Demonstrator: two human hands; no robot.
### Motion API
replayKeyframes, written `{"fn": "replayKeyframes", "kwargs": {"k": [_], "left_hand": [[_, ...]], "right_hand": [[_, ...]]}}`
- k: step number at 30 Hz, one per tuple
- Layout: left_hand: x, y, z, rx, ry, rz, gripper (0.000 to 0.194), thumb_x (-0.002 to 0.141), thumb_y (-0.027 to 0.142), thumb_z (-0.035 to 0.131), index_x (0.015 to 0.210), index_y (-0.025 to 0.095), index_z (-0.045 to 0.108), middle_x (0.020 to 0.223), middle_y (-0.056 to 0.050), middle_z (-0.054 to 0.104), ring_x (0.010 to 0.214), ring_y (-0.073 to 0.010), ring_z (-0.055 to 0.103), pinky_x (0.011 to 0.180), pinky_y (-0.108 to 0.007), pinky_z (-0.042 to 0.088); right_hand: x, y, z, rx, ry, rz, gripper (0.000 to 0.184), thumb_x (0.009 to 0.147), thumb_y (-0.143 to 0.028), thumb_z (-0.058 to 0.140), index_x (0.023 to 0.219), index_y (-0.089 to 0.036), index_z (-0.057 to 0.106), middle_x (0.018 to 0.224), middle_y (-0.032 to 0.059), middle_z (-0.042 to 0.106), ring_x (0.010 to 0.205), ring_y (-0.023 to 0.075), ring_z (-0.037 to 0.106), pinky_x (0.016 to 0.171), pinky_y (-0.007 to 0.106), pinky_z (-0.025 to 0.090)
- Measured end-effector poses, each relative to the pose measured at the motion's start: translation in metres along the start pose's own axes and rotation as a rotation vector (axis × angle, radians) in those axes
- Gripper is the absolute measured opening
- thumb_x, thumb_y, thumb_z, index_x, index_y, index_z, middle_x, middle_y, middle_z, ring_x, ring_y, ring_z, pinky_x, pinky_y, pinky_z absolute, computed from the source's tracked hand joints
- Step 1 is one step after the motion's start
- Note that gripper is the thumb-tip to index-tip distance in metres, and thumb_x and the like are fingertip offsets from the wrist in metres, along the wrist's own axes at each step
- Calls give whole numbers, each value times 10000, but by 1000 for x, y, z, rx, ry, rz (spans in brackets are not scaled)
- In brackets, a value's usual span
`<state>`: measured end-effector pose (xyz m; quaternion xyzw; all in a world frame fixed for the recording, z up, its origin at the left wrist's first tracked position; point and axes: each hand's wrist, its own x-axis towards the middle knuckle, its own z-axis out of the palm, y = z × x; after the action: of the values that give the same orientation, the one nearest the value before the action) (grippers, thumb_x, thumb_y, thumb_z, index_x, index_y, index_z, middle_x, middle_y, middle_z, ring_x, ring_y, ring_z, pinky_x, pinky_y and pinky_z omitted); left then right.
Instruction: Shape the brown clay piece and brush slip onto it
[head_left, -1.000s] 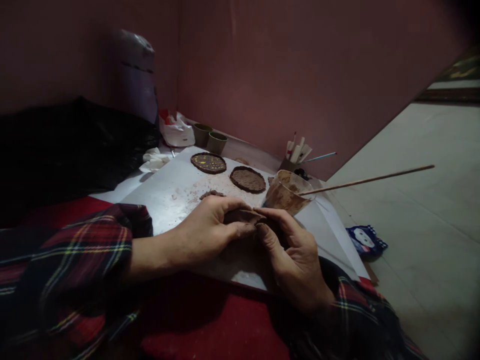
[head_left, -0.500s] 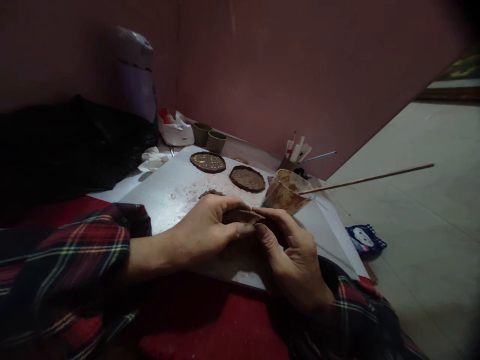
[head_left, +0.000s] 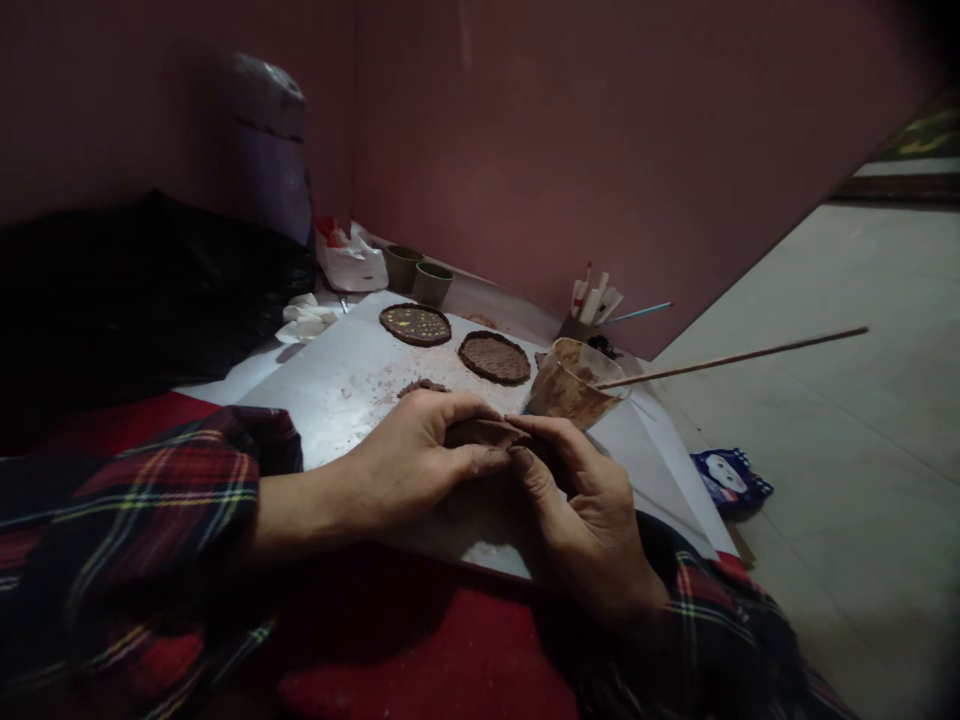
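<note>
Between my two hands is a piece of brown clay (head_left: pixel 484 433), held above the near part of the white board (head_left: pixel 315 400). My left hand (head_left: pixel 424 450) closes on its left side, thumb towards me and fingers behind. My right hand (head_left: pixel 581 500) pinches its right edge, with thumb and index finger close to my left thumb. Much of the clay is hidden by the hands. Beyond them lie a round clay disc with a raised rim (head_left: pixel 493 358) and another disc with yellow specks (head_left: pixel 415 324). A small clay lump (head_left: pixel 422 387) lies just behind my left hand.
A clay-smeared clear cup (head_left: pixel 574 385) with a long thin stick (head_left: pixel 750 355) stands right of the discs. Behind are a holder with white sticks (head_left: pixel 596 300), two small pots (head_left: pixel 433 284) and crumpled tissue (head_left: pixel 306 318). A black bag (head_left: pixel 150 290) lies left; a blue packet (head_left: pixel 729 478) is right.
</note>
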<state>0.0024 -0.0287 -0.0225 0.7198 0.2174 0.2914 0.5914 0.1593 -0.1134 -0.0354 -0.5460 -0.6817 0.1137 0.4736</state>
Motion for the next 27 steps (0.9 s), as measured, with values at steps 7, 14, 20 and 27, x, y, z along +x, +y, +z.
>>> {"fn": "replayKeyframes", "kwargs": {"k": [7, 14, 20, 27], "left_hand": [[0, 1, 1, -49, -26, -78, 209, 779, 276, 656, 940, 144, 680, 885, -25, 723, 807, -168, 662, 650, -211, 512], [-1, 4, 1, -49, -23, -90, 216, 771, 254, 666, 959, 149, 688, 876, -10, 731, 804, -150, 656, 670, -192, 507], [-2, 2, 1, -80, -54, -82, 223, 802, 278, 642, 979, 146, 673, 891, -23, 712, 800, -148, 641, 674, -203, 505], [-2, 3, 3, -138, -71, -152, 295, 807, 344, 634, 1027, 149, 654, 841, -32, 687, 642, -131, 611, 577, -227, 498]], "right_hand": [[0, -1, 0, -2, 0, 1, 174, 896, -202, 552, 1060, -243, 597, 967, -1, 713, 865, 134, 686, 735, 235, 545], [0, -1, -1, 1, 4, 18, 172, 899, -210, 551, 1060, -252, 595, 975, -6, 709, 889, 133, 684, 754, 227, 536], [-1, 0, -1, 2, 8, 7, 184, 893, -198, 555, 1067, -245, 595, 977, -1, 714, 876, 138, 687, 745, 231, 541], [-2, -1, -1, 12, 1, 19, 190, 888, -193, 561, 1069, -239, 594, 980, 14, 716, 867, 154, 694, 747, 257, 555]]}}
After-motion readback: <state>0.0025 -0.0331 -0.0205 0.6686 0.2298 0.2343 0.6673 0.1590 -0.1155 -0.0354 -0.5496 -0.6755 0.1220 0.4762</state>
